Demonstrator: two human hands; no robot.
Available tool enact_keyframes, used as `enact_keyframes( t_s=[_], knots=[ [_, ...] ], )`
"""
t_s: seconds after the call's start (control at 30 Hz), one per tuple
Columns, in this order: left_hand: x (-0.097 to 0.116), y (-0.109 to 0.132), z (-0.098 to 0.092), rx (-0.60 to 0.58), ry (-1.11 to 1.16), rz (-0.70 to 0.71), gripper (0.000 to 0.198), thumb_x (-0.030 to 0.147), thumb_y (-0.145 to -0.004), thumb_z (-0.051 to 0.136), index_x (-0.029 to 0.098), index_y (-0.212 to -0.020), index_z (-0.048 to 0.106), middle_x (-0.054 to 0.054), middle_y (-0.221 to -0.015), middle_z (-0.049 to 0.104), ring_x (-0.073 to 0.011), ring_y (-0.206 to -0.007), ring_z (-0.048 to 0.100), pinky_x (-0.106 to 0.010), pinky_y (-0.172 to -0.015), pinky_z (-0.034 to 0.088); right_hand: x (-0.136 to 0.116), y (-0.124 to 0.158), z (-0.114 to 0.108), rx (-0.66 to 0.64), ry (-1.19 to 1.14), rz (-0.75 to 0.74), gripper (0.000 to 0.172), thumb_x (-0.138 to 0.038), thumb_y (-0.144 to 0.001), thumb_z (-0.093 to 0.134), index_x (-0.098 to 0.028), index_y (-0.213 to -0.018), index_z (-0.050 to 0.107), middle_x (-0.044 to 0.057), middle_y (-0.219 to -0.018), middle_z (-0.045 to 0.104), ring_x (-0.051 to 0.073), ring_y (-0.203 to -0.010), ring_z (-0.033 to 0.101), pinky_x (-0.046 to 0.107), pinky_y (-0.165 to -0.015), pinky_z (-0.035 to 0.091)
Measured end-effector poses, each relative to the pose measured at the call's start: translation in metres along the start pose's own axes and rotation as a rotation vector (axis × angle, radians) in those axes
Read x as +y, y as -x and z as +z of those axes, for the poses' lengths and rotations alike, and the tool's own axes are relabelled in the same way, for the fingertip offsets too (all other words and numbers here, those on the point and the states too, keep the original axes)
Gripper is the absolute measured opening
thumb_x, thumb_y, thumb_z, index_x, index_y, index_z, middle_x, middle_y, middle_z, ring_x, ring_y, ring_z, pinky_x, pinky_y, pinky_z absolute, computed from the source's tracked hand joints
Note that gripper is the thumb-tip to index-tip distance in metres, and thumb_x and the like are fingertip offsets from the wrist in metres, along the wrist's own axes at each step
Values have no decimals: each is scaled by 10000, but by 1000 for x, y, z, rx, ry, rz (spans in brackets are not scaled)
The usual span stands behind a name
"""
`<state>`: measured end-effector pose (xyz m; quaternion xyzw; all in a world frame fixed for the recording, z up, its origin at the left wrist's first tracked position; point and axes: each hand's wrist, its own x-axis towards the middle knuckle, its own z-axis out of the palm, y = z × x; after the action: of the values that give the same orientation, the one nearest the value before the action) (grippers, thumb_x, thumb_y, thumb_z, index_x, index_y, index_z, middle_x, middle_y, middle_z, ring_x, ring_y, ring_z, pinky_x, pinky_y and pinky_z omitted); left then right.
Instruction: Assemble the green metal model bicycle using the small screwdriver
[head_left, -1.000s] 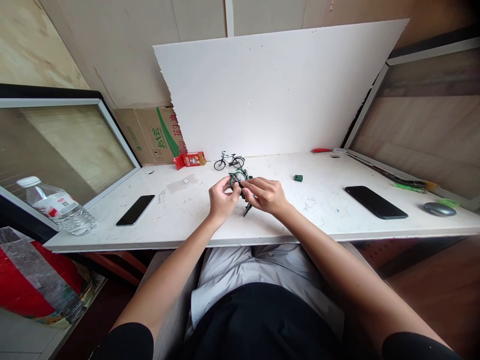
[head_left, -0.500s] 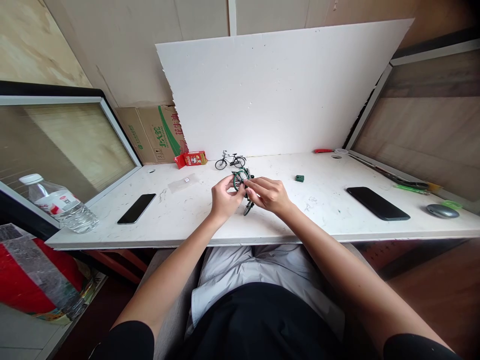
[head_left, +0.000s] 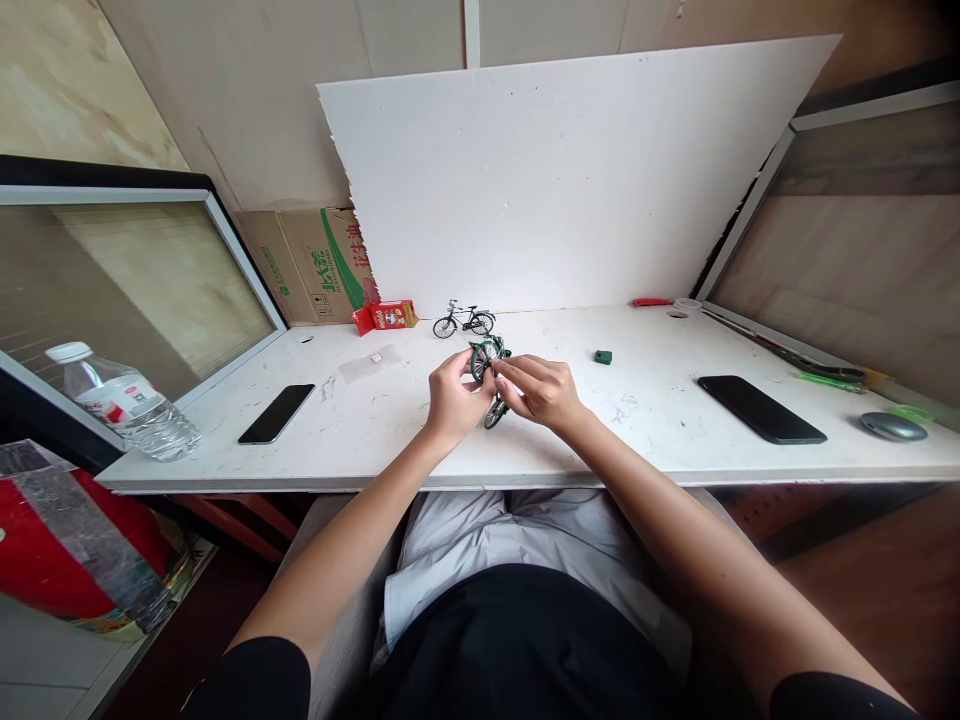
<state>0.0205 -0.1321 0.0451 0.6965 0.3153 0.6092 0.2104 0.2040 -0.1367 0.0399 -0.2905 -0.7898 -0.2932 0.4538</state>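
Between my hands, above the middle of the white table, is a small green model bicycle [head_left: 482,362], one spoked wheel up and the other low toward me. My left hand [head_left: 456,395] grips it from the left, thumb and fingers at the upper wheel. From the right, my right hand [head_left: 541,388] pinches at the wheel's hub; its fingertips partly cover the frame. Whether a tiny part sits between those fingertips I cannot make out. Behind my hands a black model bicycle [head_left: 464,320] stands upright. Off to the right lies a small green block [head_left: 603,357].
Left on the table [head_left: 390,455] are a phone [head_left: 277,414], a water bottle [head_left: 124,405], a clear plastic bag [head_left: 370,364] and a red box [head_left: 393,315]. Right are a larger black phone [head_left: 761,409], a grey mouse [head_left: 892,426] and a red-handled tool [head_left: 651,302]. A white board [head_left: 585,180] stands behind.
The green bicycle has turned slightly in my hands, its lower wheel swinging a little left and up. Both hands keep their grip; the whole view has shifted slightly.
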Motion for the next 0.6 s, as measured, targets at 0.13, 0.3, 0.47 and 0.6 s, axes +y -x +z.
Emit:
enact_keyframes(
  t_s=[0.13, 0.3, 0.47, 0.6],
  knots=[
    [9, 0, -1, -17, 20, -34, 196, 249, -836, 772, 190, -783, 592, -17, -773, 611, -144, -746, 564, -225, -694, 540, -2, -1, 0, -52, -36, 80, 289, -312, -1080, 552, -193, -1086, 816, 97, -1000, 850, 196, -835, 786, 307, -634, 534],
    [1, -2, 0, -42, 233, -190, 174, 307, -859, 796, 168, -939, 726, -85, -963, 766, -203, -900, 722, -291, -847, 599, -5, -6, -2, -25, -196, 216, 446, -354, -1129, 406, -197, -1099, 822, 117, -1011, 826, 222, -905, 763, 355, -744, 572],
    [-5, -5, 4, -45, 455, -417, 338, 380, -782, 875, 146, -988, 746, -102, -1022, 786, -227, -946, 750, -335, -819, 650, -6, -11, -1, 9, -331, 303, 487, -417, -1149, 368, -205, -1106, 804, 113, -1004, 792, 243, -958, 715, 406, -840, 571],
    [1, -7, 4, -41, 518, -554, 364, 371, -739, 895, 134, -979, 757, -89, -1008, 774, -205, -922, 726, -350, -805, 661, -5, -13, 0, -20, -356, 338, 490, -424, -1159, 353, -221, -1075, 791, 95, -979, 773, 248, -954, 663, 427, -884, 543]
  ],
)
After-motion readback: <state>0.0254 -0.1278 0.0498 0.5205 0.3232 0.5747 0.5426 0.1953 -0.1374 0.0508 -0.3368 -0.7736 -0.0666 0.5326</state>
